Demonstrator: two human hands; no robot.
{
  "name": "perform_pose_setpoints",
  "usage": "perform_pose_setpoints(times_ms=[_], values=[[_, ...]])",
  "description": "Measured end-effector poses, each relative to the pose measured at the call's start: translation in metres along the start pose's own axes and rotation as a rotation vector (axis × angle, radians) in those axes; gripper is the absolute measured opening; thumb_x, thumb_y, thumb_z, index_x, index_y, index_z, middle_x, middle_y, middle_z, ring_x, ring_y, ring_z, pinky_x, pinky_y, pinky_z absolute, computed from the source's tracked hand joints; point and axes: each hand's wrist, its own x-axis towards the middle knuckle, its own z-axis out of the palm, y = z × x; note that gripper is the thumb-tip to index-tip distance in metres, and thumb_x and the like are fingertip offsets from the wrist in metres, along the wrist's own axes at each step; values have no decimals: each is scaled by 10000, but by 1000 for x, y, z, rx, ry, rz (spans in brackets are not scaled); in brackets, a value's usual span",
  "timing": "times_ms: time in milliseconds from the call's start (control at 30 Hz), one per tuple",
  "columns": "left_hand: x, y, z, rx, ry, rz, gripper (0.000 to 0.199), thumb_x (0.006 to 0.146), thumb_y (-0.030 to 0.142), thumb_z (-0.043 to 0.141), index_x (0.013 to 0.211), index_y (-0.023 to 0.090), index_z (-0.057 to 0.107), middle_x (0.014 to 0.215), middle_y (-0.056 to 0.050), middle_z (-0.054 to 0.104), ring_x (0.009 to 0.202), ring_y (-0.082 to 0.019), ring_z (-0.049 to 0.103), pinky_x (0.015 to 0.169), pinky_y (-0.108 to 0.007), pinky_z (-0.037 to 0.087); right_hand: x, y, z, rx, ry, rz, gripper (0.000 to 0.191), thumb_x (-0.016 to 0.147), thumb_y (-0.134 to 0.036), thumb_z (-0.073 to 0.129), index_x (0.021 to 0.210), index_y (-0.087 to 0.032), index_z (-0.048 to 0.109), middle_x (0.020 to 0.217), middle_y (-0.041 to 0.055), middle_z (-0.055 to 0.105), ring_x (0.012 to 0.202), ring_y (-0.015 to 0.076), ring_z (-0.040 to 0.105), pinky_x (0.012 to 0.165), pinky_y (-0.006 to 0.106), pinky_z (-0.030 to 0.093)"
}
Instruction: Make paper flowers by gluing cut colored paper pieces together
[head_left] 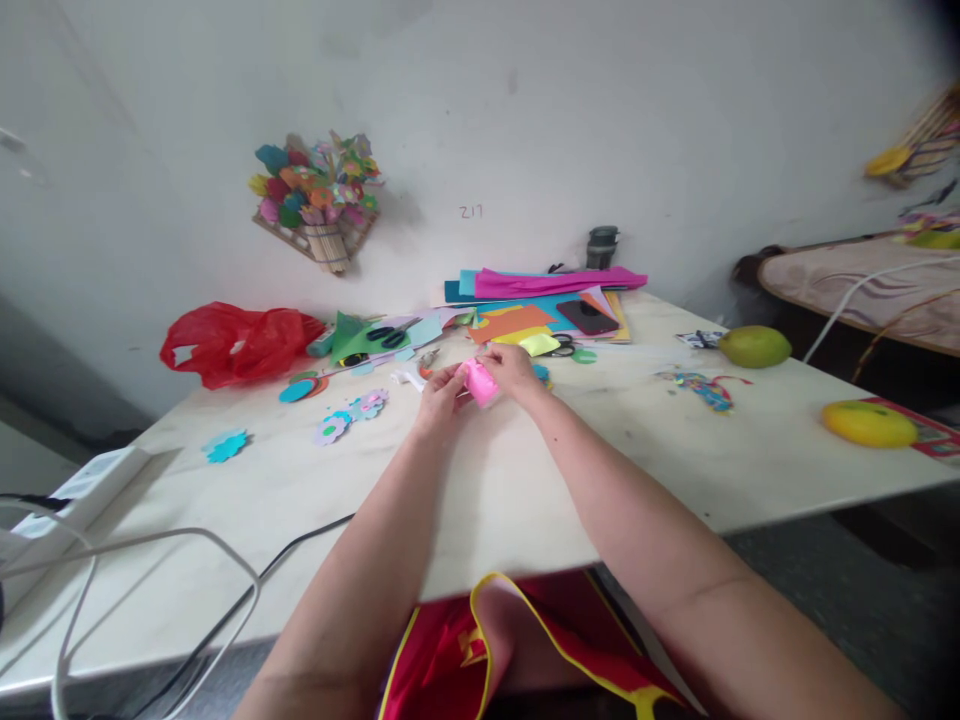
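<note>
Both hands meet over the middle of the table around a small bright pink packet [480, 382]. My left hand [444, 388] pinches its left edge, and my right hand [508, 367] has its fingers closed at the top right. What exactly the packet holds cannot be seen. Just behind my right hand lies a yellow-green packet [540, 344] beside black-handled scissors [562, 346]. Left of my hands are purple and blue paper flowers [332, 428] and a bright blue flower cut-out [226, 446]. Blue and orange paper discs [298, 390] lie further back.
Coloured sheets [517, 322] with a dark phone [589, 317] lie at the back. A red plastic bag [236, 345] and another pair of scissors [388, 336] are back left. A green mango [754, 346] and yellow mango [870, 423] sit right. Cables and a power strip [97, 485] occupy the left.
</note>
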Motion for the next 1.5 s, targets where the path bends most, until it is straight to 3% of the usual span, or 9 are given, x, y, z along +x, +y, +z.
perform_pose_setpoints(times_ms=[133,200,367,500,633,800,1000,1233,1500], values=[[2,-4,1,-18,101,-18,359,614,420,782,715,148,570,639,11,583,588,-97,559,595,-226,470,0,-1,-11,267,-106,128,232,805,-280,522,629,-147,594,625,3,600,588,104,531,524,193,373],[5,-8,-1,43,160,-13,352,634,429,766,720,155,563,626,23,568,558,-87,538,566,-217,452,4,1,-18,320,-98,211,224,826,-284,500,701,-146,625,696,20,645,591,97,559,500,179,385],[17,-21,-8,409,263,43,318,695,426,704,870,170,633,616,27,575,510,-96,504,497,-212,388,20,10,-39,-90,-43,272,272,837,-328,524,729,-139,687,705,54,685,647,133,621,556,198,421],[25,-31,-14,669,285,130,267,724,403,673,883,189,669,607,13,589,572,-131,548,545,-231,411,26,11,-56,-475,-170,254,187,772,-241,592,833,-153,745,872,92,728,860,201,660,685,230,442],[28,-34,-15,805,301,158,238,753,383,631,898,201,678,636,3,604,628,-152,569,612,-255,437,22,21,-67,-510,-287,302,204,750,-209,627,905,-168,753,985,92,732,922,199,662,741,222,452],[26,-29,-11,855,301,149,211,783,325,581,914,191,677,677,-14,622,675,-168,579,686,-278,442,19,49,-74,-290,-386,280,338,730,-150,650,1061,-159,717,1062,58,720,930,154,662,758,171,458],[21,-22,-4,863,310,172,132,752,263,608,850,211,680,736,-38,664,750,-202,607,767,-308,446,15,56,-75,-273,-435,303,504,648,-74,691,1147,-146,685,1031,62,729,887,173,675,729,191,489],[17,-16,3,851,318,180,82,719,198,632,784,223,675,753,-43,685,821,-222,625,851,-326,448,15,67,-68,-286,-369,292,383,687,-72,688,1059,-156,726,1009,61,736,876,155,677,758,196,492],[16,-14,4,930,290,172,107,762,191,596,830,206,676,813,-67,703,848,-233,638,848,-335,461,11,58,-69,-358,-391,265,252,694,-157,716,942,-153,759,895,36,743,791,148,659,670,179,456]])
